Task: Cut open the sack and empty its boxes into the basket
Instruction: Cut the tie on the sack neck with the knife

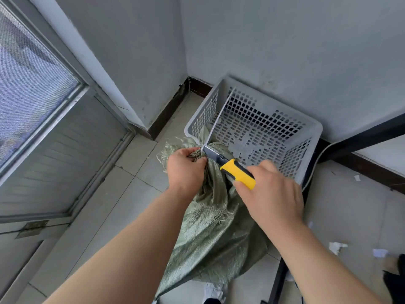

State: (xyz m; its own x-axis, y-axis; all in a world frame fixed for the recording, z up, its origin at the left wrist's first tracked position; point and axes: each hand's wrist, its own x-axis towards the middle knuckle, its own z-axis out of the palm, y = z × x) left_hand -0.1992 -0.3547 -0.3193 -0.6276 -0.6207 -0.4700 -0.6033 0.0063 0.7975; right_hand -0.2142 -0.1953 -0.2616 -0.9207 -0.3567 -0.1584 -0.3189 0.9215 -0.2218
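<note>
Left hand (186,170): fingers and thumb curled tight round the bunched neck of the green woven sack (214,227), frayed strands sticking out past my knuckles.

Right hand (271,194): fingers wrapped round the yellow-and-black handle of a utility knife (237,173), thumb lying along its near side. The blade was out and pointed away from me, towards my left hand. Its tip sat at the gathered neck, just beside my left fingertips.

A thin white cord (219,117) ran taut from that same spot at the neck, up and away across the basket. I could not tell where its far end was fixed.

The sack stood on the tiled floor (122,194) between my forearms, full and lumpy, its fabric creased. Its contents were hidden. Its neck leaned against the near left corner of the grey plastic basket (315,129).

The basket sat in the corner of the room, close to the two grey walls, with its open top towards me. Pale patches showed on its perforated bottom; what they were I could not tell.

Surroundings: a door with a mesh screen (32,84) to the left. Dark skirting ran along the wall foot. A white cable (315,163) curved round the basket's right side, beside a dark frame. Torn paper scraps (336,246) lay on the floor to the right. The toe of a white shoe (213,290) showed under the sack's base.
</note>
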